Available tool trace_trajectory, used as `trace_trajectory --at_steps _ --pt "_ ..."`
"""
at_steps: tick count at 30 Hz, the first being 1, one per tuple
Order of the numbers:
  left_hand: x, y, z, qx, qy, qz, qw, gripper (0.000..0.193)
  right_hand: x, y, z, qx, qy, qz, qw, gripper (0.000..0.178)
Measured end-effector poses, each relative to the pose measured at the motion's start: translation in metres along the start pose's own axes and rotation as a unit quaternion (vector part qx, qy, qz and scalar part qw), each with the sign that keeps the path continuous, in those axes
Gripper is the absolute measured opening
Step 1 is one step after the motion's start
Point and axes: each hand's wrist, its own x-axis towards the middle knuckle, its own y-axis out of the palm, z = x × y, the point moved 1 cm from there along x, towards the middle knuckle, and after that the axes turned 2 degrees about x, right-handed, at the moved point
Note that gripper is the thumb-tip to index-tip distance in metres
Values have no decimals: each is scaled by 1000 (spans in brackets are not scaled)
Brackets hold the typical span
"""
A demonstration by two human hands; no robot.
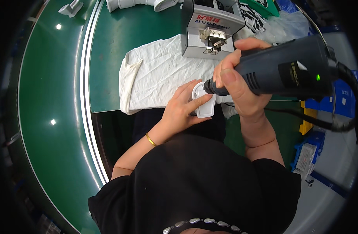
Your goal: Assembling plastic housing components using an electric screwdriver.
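Note:
My right hand is wrapped round a dark electric screwdriver with a green light near its cord end. Its black nose points left and meets a white plastic part, a rounded shell with a raised rim; the bit's tip is too small to make out. My left hand grips that white part from the left, thumb across its front. Both hands are at the near edge of a white cloth spread on the green table. Beyond them stands a grey screw-feeding machine with a metal fitting on its front.
A green conveyor belt with a metal rail runs along the left, carrying a small white part. More white parts lie at the table's back. At right are a green bin, plastic bags, blue boxes and the screwdriver's cable.

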Motion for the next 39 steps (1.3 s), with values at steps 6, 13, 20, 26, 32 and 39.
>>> trace_trajectory --at_steps 6,13,20,26,32,39 --pt "-4 1 -1 6 -3 16 1000 67 -4 -12 0 -76 -32 90 993 39" --pt "0 -3 -10 59 1 19 998 67 11 -79 -7 180 16 -131 975 39" --pt "2 -16 -22 156 127 167 965 43 9 -249 -63 -44 215 -379 899 29" --pt "13 -61 -22 202 105 201 953 33 -28 -327 -135 -188 269 -429 841 22" --pt "4 -128 25 168 -85 -57 980 52 -35 -343 -159 -301 276 -378 831 35" --pt "-43 -286 179 310 -351 -430 772 44 -35 -351 -150 -287 169 -368 868 59"
